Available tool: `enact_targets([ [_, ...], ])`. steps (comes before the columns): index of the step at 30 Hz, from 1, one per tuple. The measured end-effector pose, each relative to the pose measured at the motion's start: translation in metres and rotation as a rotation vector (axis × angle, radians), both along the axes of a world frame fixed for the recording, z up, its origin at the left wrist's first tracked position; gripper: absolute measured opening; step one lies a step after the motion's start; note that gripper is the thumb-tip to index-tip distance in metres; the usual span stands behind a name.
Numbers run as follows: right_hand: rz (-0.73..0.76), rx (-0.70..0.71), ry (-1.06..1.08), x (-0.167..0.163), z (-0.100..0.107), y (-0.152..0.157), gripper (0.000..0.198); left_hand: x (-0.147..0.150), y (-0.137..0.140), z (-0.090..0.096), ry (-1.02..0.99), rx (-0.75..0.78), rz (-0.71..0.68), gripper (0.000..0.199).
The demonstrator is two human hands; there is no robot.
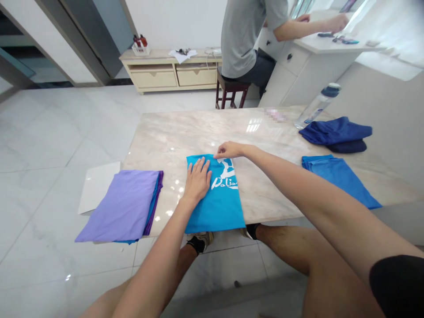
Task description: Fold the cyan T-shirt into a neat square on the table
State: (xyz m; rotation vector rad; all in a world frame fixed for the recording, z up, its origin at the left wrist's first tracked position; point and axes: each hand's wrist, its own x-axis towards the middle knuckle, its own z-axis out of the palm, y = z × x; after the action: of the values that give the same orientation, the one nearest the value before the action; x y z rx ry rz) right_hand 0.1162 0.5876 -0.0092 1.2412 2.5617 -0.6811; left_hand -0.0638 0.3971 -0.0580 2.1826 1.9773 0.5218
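Observation:
A bright blue T-shirt (215, 210) with white printed lettering lies folded into a rectangle on the marble-look table (185, 132), its near edge reaching the table's front edge. My left hand (198, 181) rests flat on its upper left part, fingers stretched out. My right hand (230, 150) is at the far edge of the T-shirt, thumb and forefinger pinching the cloth there. To the left, a stack of folded cloth (122, 198), lilac on top with blue and purple beneath, hangs partly over the table edge. On the right lies another folded blue cloth (341, 174).
A crumpled navy cloth (336, 132) and a water bottle (316, 108) are at the far right of the table. Beyond, a person in a grey shirt (243, 37) sits on a stool (230, 90) at a white desk (301, 66). A low cabinet (154, 79) stands by the wall.

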Motion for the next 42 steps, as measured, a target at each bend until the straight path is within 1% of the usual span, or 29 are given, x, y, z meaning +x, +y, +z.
enact_targets([
  [2, 0.014, 0.009, 0.0, 0.014, -0.005, 0.002, 0.051, -0.006, 0.019, -0.014, 0.003, -0.062, 0.001, 0.062],
  [4, 0.032, 0.01, 0.002, 0.028, -0.01, 0.006, 0.052, -0.013, 0.026, -0.024, -0.005, -0.083, 0.032, 0.066],
  [7, 0.01, -0.008, -0.007, 0.042, -0.014, 0.013, 0.046, -0.02, 0.028, -0.028, -0.015, -0.073, 0.063, 0.068],
  [8, -0.023, 0.007, -0.008, 0.043, -0.014, 0.012, 0.041, -0.022, 0.029, -0.028, -0.009, -0.073, 0.059, 0.068],
  [9, -0.07, 0.053, 0.001, 0.041, -0.014, 0.006, 0.036, -0.024, 0.031, -0.027, 0.003, -0.076, 0.046, 0.068],
  [11, -0.181, 0.223, 0.064, 0.029, -0.017, -0.021, 0.033, -0.027, 0.036, -0.025, 0.029, -0.09, 0.008, 0.067],
  [12, -0.226, 0.331, 0.121, 0.02, -0.02, -0.04, 0.036, -0.03, 0.039, -0.024, 0.036, -0.098, -0.008, 0.066],
  [13, -0.251, 0.418, 0.184, 0.01, -0.026, -0.063, 0.042, -0.032, 0.042, -0.024, 0.037, -0.104, -0.021, 0.065],
  [14, -0.229, 0.455, 0.236, 0.001, -0.033, -0.087, 0.048, -0.035, 0.044, -0.025, 0.034, -0.107, -0.028, 0.065],
  [15, -0.197, 0.46, 0.268, -0.007, -0.042, -0.11, 0.052, -0.037, 0.047, -0.026, 0.03, -0.107, -0.032, 0.064],
  [17, -0.207, 0.431, 0.284, -0.014, -0.06, -0.146, 0.061, -0.041, 0.05, -0.029, 0.03, -0.099, -0.037, 0.064],
  [19, -0.269, 0.394, 0.28, -0.008, -0.073, -0.167, 0.067, -0.043, 0.053, -0.03, 0.036, -0.094, -0.032, 0.065],
  [21, -0.362, 0.387, 0.275, 0.006, -0.076, -0.179, 0.071, -0.042, 0.052, -0.027, 0.037, -0.108, -0.011, 0.066],
  [23, -0.416, 0.409, 0.281, 0.02, -0.071, -0.192, 0.072, -0.037, 0.043, -0.02, 0.038, -0.113, 0.009, 0.066],
  [24, -0.407, 0.422, 0.291, 0.025, -0.067, -0.202, 0.073, -0.034, 0.035, -0.016, 0.037, -0.1, 0.006, 0.067],
  [27, -0.267, 0.42, 0.345, 0.026, -0.061, -0.239, 0.072, -0.02, -0.002, -0.004, 0.011, -0.027, -0.062, 0.068],
  [29, -0.202, 0.395, 0.362, 0.019, -0.066, -0.263, 0.072, -0.012, -0.03, 0.0, -0.015, -0.015, -0.145, 0.068],
  [31, -0.237, 0.388, 0.335, 0.011, -0.075, -0.279, 0.072, -0.012, -0.052, 0.0, -0.007, -0.058, -0.224, 0.065],
  [32, -0.275, 0.391, 0.309, 0.009, -0.079, -0.285, 0.072, -0.016, -0.059, -0.001, 0.013, -0.089, -0.232, 0.064],
  [33, -0.314, 0.397, 0.279, 0.008, -0.081, -0.289, 0.072, -0.023, -0.065, 0.0, 0.04, -0.119, -0.204, 0.062],
  [35, -0.343, 0.401, 0.232, 0.01, -0.081, -0.297, 0.072, -0.042, -0.071, 0.004, 0.098, -0.161, -0.048, 0.061],
  [37, -0.298, 0.388, 0.202, 0.019, -0.075, -0.303, 0.072, -0.063, -0.076, 0.013, 0.154, -0.186, 0.118, 0.059],
  [38, -0.258, 0.371, 0.19, 0.025, -0.07, -0.305, 0.072, -0.071, -0.079, 0.019, 0.18, -0.201, 0.157, 0.058],
  [40, -0.172, 0.323, 0.172, 0.039, -0.057, -0.303, 0.068, -0.082, -0.087, 0.031, 0.215, -0.233, 0.154, 0.053],
  [42, -0.138, 0.288, 0.16, 0.054, -0.042, -0.293, 0.057, -0.082, -0.098, 0.042, 0.207, -0.264, 0.129, 0.046],
])
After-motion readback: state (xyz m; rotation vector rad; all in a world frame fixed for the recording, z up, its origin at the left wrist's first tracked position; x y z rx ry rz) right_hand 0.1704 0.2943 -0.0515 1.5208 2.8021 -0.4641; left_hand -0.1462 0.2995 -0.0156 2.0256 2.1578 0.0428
